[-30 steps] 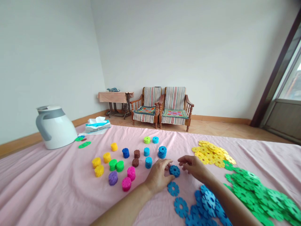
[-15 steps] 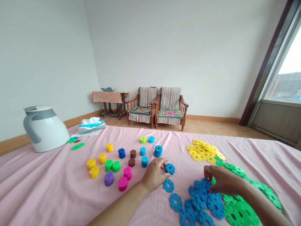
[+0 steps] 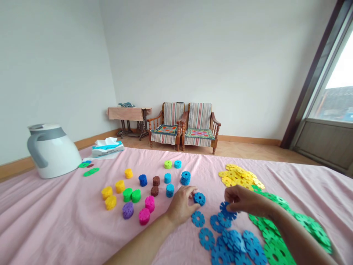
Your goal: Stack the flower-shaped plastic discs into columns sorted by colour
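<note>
My left hand [image 3: 180,204] rests on the cloth with thumb and fingers curved around the left side of a short stack of blue snowflake discs [image 3: 199,198], steadying it. My right hand [image 3: 242,200] pinches a blue snowflake disc [image 3: 227,210], tilted, above the other blue pieces. Two loose discs, one upper [image 3: 198,219] and one lower [image 3: 206,238], lie flat near the left hand. Below the right hand spreads a heap of blue discs [image 3: 234,243]. Green discs [image 3: 278,246] lie under and beside my right forearm.
Yellow discs [image 3: 238,176] lie in a pile farther back. Several stacks stand left, among them purple [image 3: 128,210], pink [image 3: 144,216] and brown [image 3: 154,190] ones. A white jug [image 3: 57,154] and a tissue box [image 3: 108,148] stand at the left on the pink cloth [image 3: 68,221].
My right hand has moved left and up from the blue heap with a blue disc in its fingers. Some blue discs in the heap have shifted. My left hand stays by the stack.
</note>
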A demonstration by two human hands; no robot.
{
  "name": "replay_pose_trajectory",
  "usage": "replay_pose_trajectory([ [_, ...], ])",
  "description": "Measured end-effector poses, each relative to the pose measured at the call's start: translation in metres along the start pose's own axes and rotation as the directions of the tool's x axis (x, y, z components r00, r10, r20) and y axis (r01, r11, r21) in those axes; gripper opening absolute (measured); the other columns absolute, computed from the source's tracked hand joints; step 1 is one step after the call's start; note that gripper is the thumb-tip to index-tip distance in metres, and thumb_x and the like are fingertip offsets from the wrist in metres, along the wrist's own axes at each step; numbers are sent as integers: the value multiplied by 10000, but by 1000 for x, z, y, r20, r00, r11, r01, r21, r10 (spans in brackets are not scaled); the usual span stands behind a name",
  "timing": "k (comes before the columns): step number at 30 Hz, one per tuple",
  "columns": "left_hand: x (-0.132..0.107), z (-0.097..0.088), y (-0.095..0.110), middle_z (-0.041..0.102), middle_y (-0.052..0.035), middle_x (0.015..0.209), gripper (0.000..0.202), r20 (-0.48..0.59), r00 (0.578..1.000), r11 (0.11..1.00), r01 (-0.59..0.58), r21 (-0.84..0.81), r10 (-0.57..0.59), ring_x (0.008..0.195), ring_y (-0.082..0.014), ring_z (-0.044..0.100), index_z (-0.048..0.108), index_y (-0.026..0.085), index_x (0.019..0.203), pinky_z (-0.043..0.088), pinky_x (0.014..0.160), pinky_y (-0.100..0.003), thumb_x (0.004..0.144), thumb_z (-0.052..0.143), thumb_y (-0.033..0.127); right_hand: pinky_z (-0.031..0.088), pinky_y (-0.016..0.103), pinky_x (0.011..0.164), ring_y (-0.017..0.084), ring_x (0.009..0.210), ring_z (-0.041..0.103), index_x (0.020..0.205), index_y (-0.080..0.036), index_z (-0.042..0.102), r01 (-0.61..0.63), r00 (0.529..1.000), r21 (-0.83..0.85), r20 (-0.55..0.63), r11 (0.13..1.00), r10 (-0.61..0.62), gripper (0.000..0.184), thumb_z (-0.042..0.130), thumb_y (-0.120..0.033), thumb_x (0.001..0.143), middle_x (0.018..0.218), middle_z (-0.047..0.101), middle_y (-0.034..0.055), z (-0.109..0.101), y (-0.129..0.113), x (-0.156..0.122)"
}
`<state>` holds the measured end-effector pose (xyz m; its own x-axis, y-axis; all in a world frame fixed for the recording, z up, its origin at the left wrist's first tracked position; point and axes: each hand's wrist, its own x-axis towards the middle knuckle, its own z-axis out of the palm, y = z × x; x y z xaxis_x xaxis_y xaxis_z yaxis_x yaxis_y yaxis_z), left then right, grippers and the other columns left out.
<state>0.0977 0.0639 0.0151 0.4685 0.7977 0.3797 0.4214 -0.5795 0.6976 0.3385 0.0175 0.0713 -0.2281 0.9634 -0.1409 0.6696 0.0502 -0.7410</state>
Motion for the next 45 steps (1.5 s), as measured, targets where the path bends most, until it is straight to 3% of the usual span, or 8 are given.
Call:
replay_pose_trajectory([
  [5,-1,-1,-1,606,-38,1002,583,11,999,998,40,-44,-39,847,-177,559,534,203,1176,458,809,-309,618,685,128,313,196,427,85,483,485,642,-179,527,-31,975,221,-207,975,78,147,570,-316,671,519,543,-27,27,-15,28],
  [10,-1,-1,-2,617,-43,989,583,21,999,998,37,-47,-36,902,-200,556,542,210,1170,452,827,-325,612,702,151,346,197,421,97,486,530,699,-167,582,-18,959,357,-259,934,118,190,582,-354,668,535,582,-12,54,-13,45],
  [17,0,-1,1,623,-42,1009,573,28,997,995,74,-71,-72,921,-208,554,556,199,1151,450,820,-318,604,730,193,348,217,426,92,423,480,685,-164,596,36,955,417,-283,908,92,218,585,-378,649,466,548,-28,69,6,59],
  [22,0,-1,0,622,-30,990,511,19,999,998,47,-38,-47,934,-211,549,578,214,1115,436,839,-322,624,717,196,366,226,439,103,432,499,699,-163,618,42,957,407,-278,913,80,199,569,-350,653,472,565,-21,70,9,59],
  [28,0,1,-1,623,-36,977,495,10,999,999,43,-30,-43,927,-216,548,598,208,1085,444,827,-325,608,726,169,438,246,485,154,561,616,779,-169,624,5,941,315,-324,949,102,198,560,-304,648,634,662,21,62,7,53],
  [35,0,0,-1,606,-31,1102,726,1,996,992,93,-88,-93,837,-169,569,438,256,1293,464,819,-320,632,736,210,481,291,748,188,840,656,1058,-144,588,128,941,30,-320,991,-111,384,475,-203,696,922,715,78,61,-1,44],
  [45,0,-2,3,646,-37,1040,688,24,998,996,63,-61,-62,919,-196,561,440,232,1304,448,833,-313,667,693,170,481,265,751,185,912,644,1017,-158,610,157,956,-50,-241,986,-164,374,438,-134,685,979,694,82,60,-15,36],
])
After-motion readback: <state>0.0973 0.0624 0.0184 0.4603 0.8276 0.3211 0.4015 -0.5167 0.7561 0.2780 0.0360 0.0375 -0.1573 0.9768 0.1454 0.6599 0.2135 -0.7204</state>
